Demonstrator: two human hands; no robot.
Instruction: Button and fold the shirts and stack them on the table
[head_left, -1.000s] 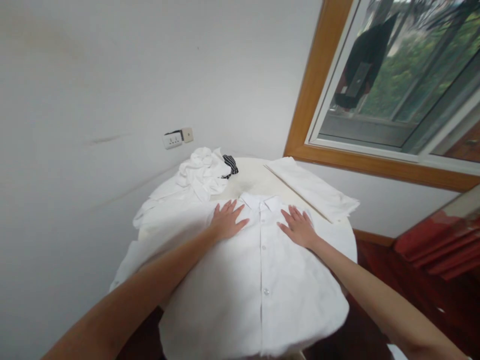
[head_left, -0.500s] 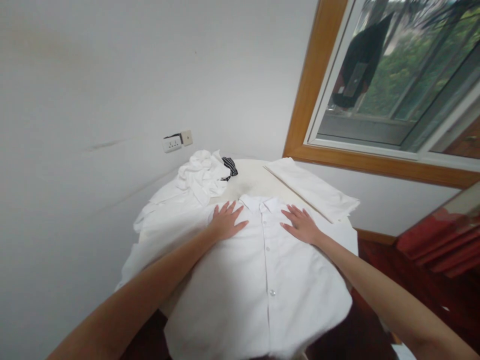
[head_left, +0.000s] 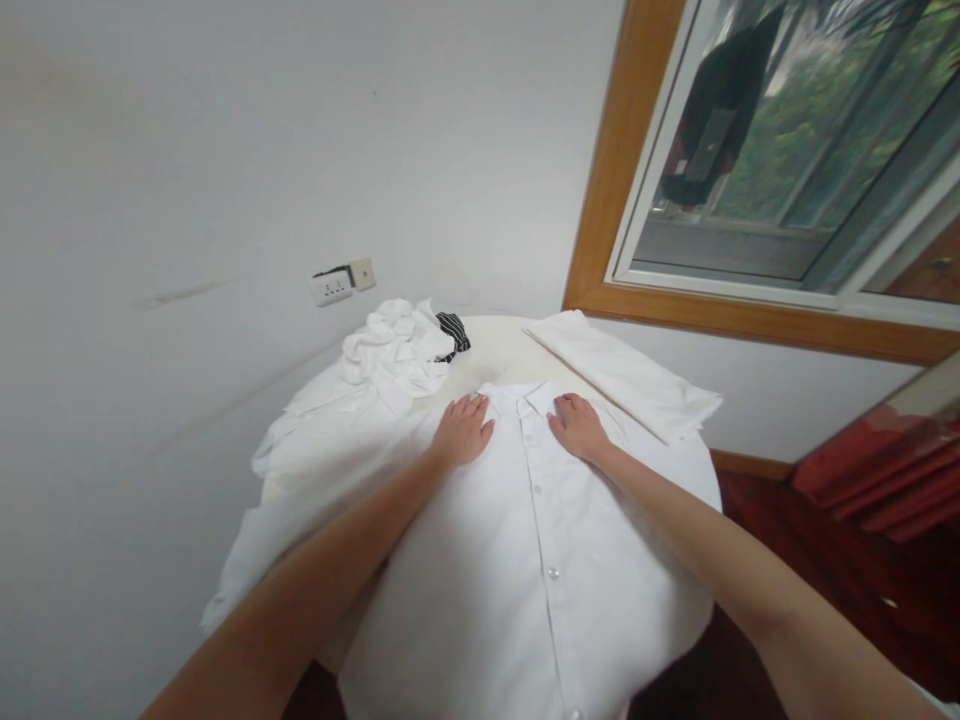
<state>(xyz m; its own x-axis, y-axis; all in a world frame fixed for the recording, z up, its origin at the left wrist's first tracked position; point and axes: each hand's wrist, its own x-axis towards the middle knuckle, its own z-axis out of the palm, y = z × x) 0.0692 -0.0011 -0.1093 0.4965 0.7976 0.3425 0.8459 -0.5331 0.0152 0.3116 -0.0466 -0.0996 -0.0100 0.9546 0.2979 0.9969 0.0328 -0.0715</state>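
A white buttoned shirt (head_left: 532, 560) lies front-up on a round white table (head_left: 495, 350), collar at the far end. My left hand (head_left: 463, 430) rests flat on the shirt just left of the collar, fingers together and stretched out. To the right of the collar my right hand (head_left: 576, 425) presses on the shirt, its fingertips curled down at the collar edge. Neither hand holds anything lifted.
A crumpled white garment (head_left: 394, 352) with a black striped piece (head_left: 452, 333) lies at the table's far left. A folded white cloth (head_left: 626, 373) lies at the far right. A wall socket (head_left: 330, 286) and a wood-framed window (head_left: 757, 200) are behind; red flooring lies at right.
Both hands have slid up the shirt toward the collar and closer together. The right hand's fingers, spread before, are now curled at the collar.
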